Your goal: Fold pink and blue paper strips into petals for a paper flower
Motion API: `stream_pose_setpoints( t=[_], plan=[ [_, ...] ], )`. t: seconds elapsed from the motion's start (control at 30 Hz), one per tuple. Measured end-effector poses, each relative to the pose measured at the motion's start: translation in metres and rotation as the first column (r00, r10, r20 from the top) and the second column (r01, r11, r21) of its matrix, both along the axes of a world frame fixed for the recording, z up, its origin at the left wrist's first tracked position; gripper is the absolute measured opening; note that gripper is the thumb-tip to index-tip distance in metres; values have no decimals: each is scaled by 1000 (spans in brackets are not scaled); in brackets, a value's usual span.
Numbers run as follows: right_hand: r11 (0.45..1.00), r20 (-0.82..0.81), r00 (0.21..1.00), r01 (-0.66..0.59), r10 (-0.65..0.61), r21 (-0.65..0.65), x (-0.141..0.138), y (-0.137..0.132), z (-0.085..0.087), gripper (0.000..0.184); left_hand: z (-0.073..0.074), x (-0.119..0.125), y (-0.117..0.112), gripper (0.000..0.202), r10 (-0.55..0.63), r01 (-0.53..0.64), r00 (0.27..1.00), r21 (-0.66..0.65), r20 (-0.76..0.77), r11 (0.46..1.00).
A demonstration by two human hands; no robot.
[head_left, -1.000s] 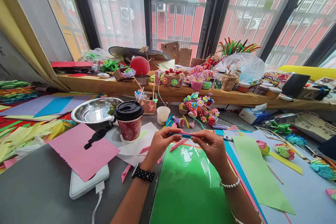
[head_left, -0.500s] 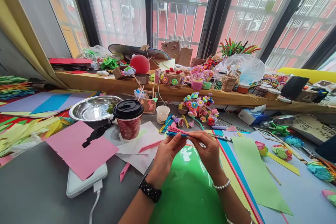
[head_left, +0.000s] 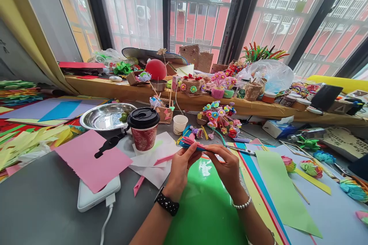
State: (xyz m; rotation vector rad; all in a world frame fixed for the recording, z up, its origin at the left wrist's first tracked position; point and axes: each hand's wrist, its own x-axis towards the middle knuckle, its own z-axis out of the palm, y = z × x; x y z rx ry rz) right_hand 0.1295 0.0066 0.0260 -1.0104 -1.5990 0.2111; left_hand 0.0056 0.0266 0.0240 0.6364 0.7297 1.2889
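Above a glossy green sheet [head_left: 205, 203], both hands are closed on one bundle of folded pink and blue paper [head_left: 188, 142]. My left hand [head_left: 182, 168] pinches its middle, thumb on top, and the layered pink and blue ends stick out to the left. My right hand [head_left: 225, 162] grips the narrow right end between thumb and fingers, which hide part of it. Scissors [head_left: 241, 150] lie just beyond my right hand. A folded pink paper strip [head_left: 165, 159] rests on white paper [head_left: 149, 170] left of my left hand.
On the left stand a lidded coffee cup [head_left: 143, 132], a steel dish [head_left: 97, 118] and a white power bank [head_left: 99, 195] under pink paper [head_left: 93, 160]. A paper cup [head_left: 180, 124] and crafted flowers [head_left: 220, 116] are behind the hands. Green paper [head_left: 283, 191] and folded paper flowers [head_left: 312, 169] lie right.
The view has shifted slightly, so the scene sits a little further right. Both hands keep their hold on the paper bundle, its pink ends now slightly more spread.
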Motion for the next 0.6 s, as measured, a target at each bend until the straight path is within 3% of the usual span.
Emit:
stream_pose_setpoints(
  t=[0.17,0.23,0.47,0.6],
  plan=[
    [998,-38,997,59,-60,-16,10,3,1,12,4,-9,5,39,112,-72,974,196,-197,978],
    [996,-72,994,82,-83,-21,16,4,1,11,6,-15,6,36,153,-85,956,262,-250,961],
    [995,-134,988,64,-73,-71,25,7,-1,12,10,-24,9,28,137,-71,957,253,-257,965],
    [994,-116,990,65,-74,-82,27,8,-2,12,11,-25,9,30,156,1,919,397,-363,918]
  ],
)
